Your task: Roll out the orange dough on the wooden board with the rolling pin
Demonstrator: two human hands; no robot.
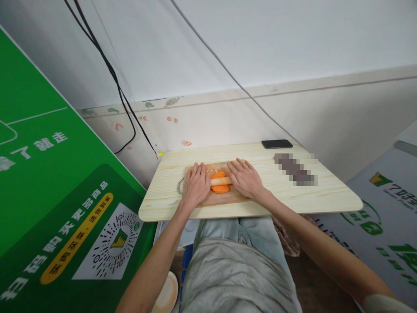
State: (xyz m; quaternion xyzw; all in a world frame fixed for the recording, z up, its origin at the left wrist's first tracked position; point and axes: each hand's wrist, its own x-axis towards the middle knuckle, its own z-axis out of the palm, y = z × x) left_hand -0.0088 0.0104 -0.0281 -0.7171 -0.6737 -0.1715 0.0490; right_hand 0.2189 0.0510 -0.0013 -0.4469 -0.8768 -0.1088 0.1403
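Note:
A small wooden cutting board (221, 198) with a metal loop handle (180, 186) lies on a pale wooden table (325, 193). Orange carrot pieces (220, 188) and a pale cylindrical piece (220, 181) rest on it. My left hand (195, 184) lies flat on the board's left side, fingers stretched out. On the right side my right hand (245, 178) lies flat too, fingers spread and touching the pale piece's end. Neither hand grips anything.
A black phone (276, 143) lies at the table's far edge. A blurred patch (295, 169) sits right of my hands. A green printed board (48, 182) stands at left, black cables (120, 91) hang on the wall, and a bowl (167, 295) sits on the floor.

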